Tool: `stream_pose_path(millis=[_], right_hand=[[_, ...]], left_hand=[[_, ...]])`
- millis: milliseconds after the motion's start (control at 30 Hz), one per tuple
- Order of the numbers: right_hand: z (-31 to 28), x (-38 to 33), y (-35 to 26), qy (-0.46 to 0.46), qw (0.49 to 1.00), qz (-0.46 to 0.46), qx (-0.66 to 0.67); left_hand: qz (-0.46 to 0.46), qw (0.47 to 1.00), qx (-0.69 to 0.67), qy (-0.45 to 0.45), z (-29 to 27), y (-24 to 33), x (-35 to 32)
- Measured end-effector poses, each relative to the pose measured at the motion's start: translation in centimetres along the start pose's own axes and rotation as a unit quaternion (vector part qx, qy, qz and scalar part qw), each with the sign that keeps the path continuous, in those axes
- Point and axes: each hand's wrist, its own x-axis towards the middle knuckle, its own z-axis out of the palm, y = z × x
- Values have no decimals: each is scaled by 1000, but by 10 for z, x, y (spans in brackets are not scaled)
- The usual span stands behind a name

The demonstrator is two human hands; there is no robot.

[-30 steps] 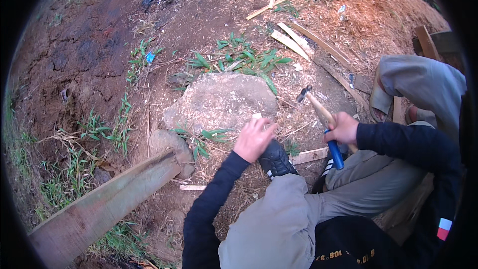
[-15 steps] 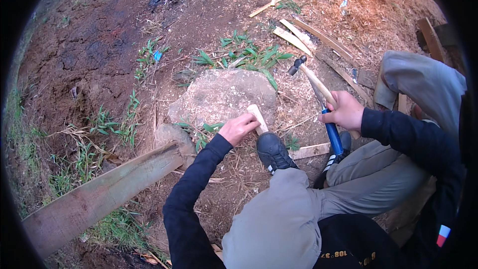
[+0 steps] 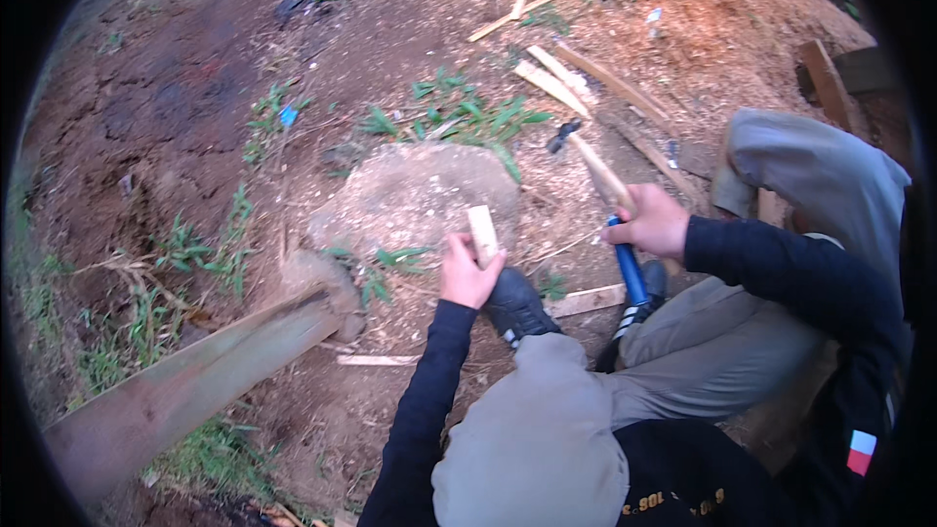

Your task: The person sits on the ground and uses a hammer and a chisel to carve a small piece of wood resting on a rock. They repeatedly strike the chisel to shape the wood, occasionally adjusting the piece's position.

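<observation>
Filling most of the frame, the bare dirt ground (image 3: 176, 88) carries tufts of grass and scattered wood offcuts (image 3: 556, 78) toward the upper centre. At lower left a long weathered plank (image 3: 195, 381) slants up to meet a large flat grey rock (image 3: 415, 197) at the centre. The person crouches at lower right, grey trousers and a black shoe (image 3: 515, 307) showing just below the rock. The hammer (image 3: 600, 185), wooden-shafted with a blue grip, angles up right of centre, its dark head raised above the ground beside the rock; the right hand (image 3: 654, 222) has its fingers wrapped tight round the shaft. The left hand (image 3: 467, 278) pinches a small pale wooden peg (image 3: 482, 234), held upright against the rock's near edge
</observation>
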Motion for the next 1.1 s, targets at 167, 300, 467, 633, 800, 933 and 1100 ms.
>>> stream_pose_path(millis=[167,300,467,633,800,933,1100], right_hand=[[7,9,10,-3,996,-32,-85],[2,-2,14,-3,998,-8,-61],[5,0,18,-15,998,-7,-56],[8,7,20,-5,998,-5,-59],[10,6,18,-7,998,-1,-59],[10,5,20,-15,998,19,-52],[13,6,18,-22,997,15,-78]], left_hand=[[56,997,54,-25,2,8,6],[173,965,164,-110,-33,45,29],[214,953,44,-208,-67,41,61],[158,898,20,-409,-85,21,106],[154,872,38,-463,-65,-7,139],[202,835,49,-510,-50,6,148],[224,824,50,-518,-49,0,150]])
